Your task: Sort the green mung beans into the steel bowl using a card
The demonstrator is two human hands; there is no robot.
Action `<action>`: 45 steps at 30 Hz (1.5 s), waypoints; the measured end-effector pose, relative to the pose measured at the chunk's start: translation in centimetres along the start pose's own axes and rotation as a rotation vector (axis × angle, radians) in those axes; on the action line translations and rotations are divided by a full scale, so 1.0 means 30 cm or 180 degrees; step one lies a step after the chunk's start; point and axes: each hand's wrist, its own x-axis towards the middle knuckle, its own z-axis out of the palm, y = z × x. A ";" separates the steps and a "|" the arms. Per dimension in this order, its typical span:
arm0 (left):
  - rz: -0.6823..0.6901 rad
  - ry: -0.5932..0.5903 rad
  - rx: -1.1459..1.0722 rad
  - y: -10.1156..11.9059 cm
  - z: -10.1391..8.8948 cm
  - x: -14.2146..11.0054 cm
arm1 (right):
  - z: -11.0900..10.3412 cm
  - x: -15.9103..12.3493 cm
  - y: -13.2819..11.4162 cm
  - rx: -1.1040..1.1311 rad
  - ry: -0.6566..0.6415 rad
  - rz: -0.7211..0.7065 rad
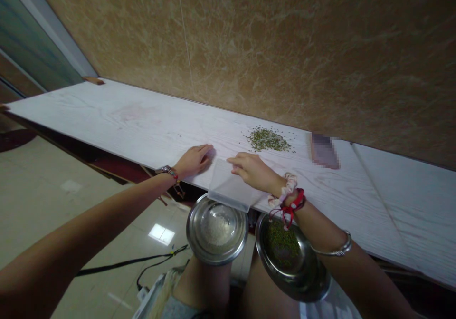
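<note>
Plastic tray (226, 186) — under right hand (253, 169).

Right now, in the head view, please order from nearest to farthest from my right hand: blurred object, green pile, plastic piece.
1. Plastic piece: at your right hand.
2. Green pile: just beyond it.
3. Blurred object: farther right.

Beaded bracelet (174, 174), pale scrunchie (290, 182) — ruffled, red cord (298, 200), silver bangle (345, 246)

Tray (228, 188): clear plastic, its near end jutting past the bench (160, 129) edge
Beans (268, 139): small, green, loosely spread beyond it
</note>
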 end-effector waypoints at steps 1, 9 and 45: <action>0.0005 0.0000 -0.0013 -0.001 0.000 0.000 | -0.008 -0.004 0.004 0.0003 0.0080 -0.0013; -0.0076 -0.0104 0.0052 0.010 -0.005 0.007 | -0.126 -0.064 0.130 -0.0275 0.0845 0.0691; 0.0205 0.0137 0.0443 -0.003 0.010 -0.001 | 0.054 -0.324 0.170 -0.1046 0.1702 -0.0470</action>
